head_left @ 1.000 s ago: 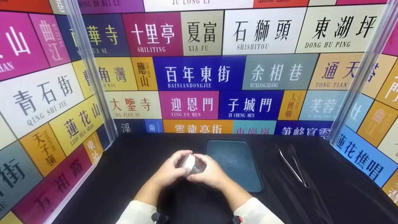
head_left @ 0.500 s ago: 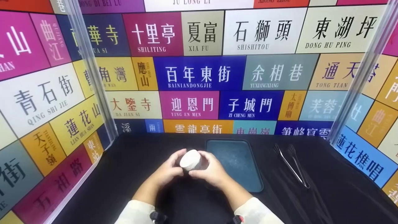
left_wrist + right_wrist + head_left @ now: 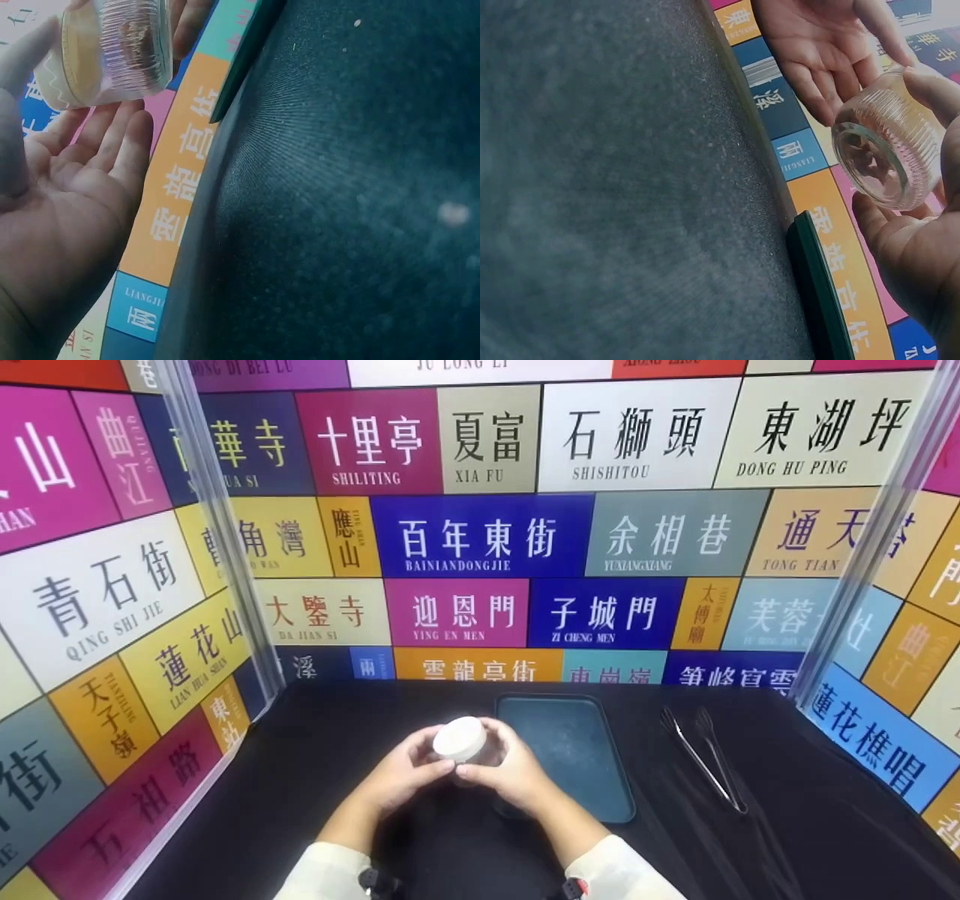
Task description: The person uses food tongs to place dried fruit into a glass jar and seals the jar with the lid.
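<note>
A clear ribbed glass jar with a white lid point(image 3: 460, 738) is held up between both hands above the black cloth, lid tilted toward the head camera. My left hand point(image 3: 405, 769) holds it from the left, thumb and fingers around the lid end. From the right, my right hand point(image 3: 506, 769) grips the glass body. The left wrist view shows the jar point(image 3: 131, 49) on its side, lid to the left. In the right wrist view the bottom of the jar point(image 3: 885, 154) faces the camera, and something brownish shows through the glass.
A dark teal tray point(image 3: 570, 757) lies on the black cloth point(image 3: 315, 750) just right of the hands. Farther right are metal tongs point(image 3: 709, 765), spread apart. Walls with coloured sign panels point(image 3: 480, 536) stand behind and at both sides.
The jar has turned in the hands: its lid, first seen edge-on, now faces up toward the head camera. Both thumbs have shifted to its near side. Tray and tongs stay put.
</note>
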